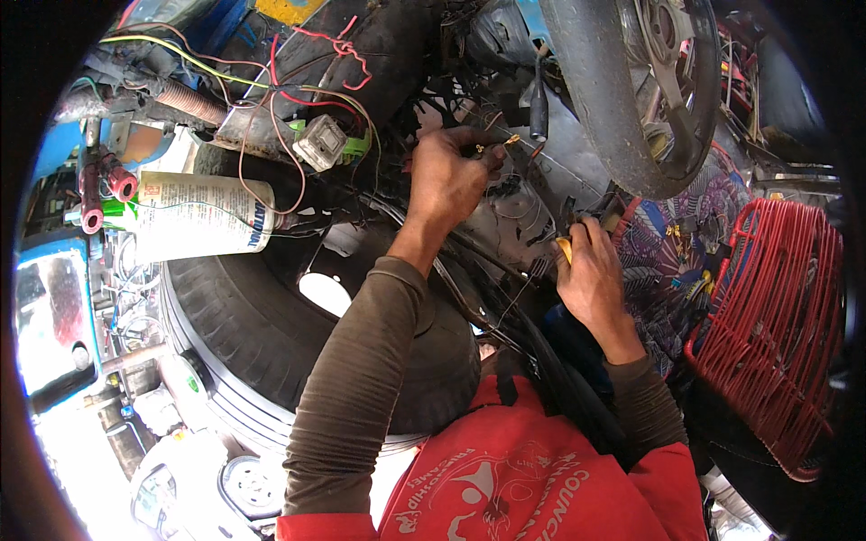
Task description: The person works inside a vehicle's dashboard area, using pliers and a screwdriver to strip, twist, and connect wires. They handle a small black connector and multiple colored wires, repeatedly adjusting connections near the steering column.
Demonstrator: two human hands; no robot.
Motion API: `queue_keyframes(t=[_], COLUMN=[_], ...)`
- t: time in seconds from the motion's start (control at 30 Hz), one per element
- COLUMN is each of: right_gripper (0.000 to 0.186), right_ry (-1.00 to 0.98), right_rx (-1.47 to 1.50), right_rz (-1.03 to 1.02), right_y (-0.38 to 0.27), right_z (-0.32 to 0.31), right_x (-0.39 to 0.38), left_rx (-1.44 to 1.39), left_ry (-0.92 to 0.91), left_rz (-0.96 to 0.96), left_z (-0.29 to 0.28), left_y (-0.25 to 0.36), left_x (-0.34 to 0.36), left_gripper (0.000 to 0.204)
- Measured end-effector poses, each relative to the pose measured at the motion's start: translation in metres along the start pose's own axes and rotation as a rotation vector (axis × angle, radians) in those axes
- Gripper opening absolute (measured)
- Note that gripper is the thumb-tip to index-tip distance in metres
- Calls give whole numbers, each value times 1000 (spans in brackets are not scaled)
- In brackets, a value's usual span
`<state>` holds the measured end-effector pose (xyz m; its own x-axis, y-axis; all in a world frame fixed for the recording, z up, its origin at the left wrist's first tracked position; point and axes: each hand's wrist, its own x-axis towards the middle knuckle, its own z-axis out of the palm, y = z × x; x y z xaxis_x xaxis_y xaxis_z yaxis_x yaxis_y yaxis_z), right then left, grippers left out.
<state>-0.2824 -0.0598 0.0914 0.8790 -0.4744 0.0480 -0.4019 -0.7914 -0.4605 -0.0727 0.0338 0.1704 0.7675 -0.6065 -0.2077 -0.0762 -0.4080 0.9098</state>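
My left hand (pixel 448 176) is closed in a pinch on a thin wire with small brass-coloured terminals (pixel 511 140) at the fingertips. Part of that wire is hidden by the fingers. Lower and to the right, my right hand (pixel 593 278) is closed around a yellow-handled tool (pixel 565 249). Its dark working end points up toward loose wires, and I cannot make out its exact kind. Between the hands lies a grey metal panel (pixel 523 216) with thin loose wires over it. A dark bundle of cables (pixel 465 242) runs below my left hand.
A large tire (pixel 262 316) stands at left below a white plastic container (pixel 203 216). Loose coloured wires and a small clear-cased relay-like part (pixel 319 142) hang above it. A steering wheel (pixel 595 108) is at upper right. A red wire-frame seat (pixel 767 334) stands at right.
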Motion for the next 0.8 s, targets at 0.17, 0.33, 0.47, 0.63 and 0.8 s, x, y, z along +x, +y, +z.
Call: queue_keyframes(t=[0.17, 0.33, 0.47, 0.63, 0.8], right_gripper=[55, 59, 55, 50, 47], right_ry=[39, 41, 47, -12, 20], right_rx=[-150, -124, -124, 33, 133], right_rz=[-42, -61, -79, -39, 15], right_y=[2, -1, -3, 2, 5], right_z=[-2, 0, 2, -1, -2], right_x=[7, 16, 16, 16, 19], left_rx=[112, 128, 122, 160, 57], left_ry=[-20, -58, -39, -38, -67], left_rz=[25, 70, 67, 115, 69], left_z=[2, 2, 2, 3, 5], left_y=[2, -1, -6, -9, -8], left_x=[-3, -2, -1, 0, 2], left_gripper=[24, 28, 29, 29, 26])
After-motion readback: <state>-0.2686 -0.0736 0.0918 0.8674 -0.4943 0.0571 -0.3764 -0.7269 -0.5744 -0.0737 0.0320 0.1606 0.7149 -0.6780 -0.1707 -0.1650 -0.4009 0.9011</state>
